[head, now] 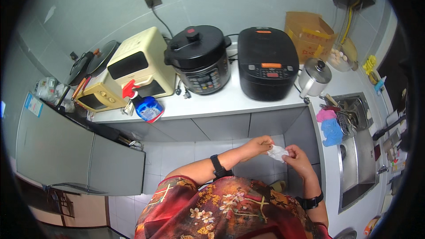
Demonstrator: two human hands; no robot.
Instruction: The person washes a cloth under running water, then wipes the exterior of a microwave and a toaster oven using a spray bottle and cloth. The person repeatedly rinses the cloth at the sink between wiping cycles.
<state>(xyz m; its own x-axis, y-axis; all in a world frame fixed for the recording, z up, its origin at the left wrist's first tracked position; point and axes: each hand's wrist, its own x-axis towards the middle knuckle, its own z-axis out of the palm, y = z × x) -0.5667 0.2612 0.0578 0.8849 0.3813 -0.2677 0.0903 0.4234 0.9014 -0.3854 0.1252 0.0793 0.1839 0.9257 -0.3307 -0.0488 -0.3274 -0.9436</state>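
Note:
Between my two hands stretches a crumpled white tissue or thin cloth, held above the tiled floor. My left hand pinches its left end, while the fingers of my right hand grip the right end. Both hands are in front of my body, apart from the counters. Beyond them on the white counter stand a black electric pressure cooker and a black rice cooker. A blue spray bottle with a red trigger head is at the counter's front edge.
Left of the pressure cooker are a cream air fryer oven and a yellow microwave. A fridge stands at left. On the right are a steel kettle, a cardboard box, blue cloth and a steel sink.

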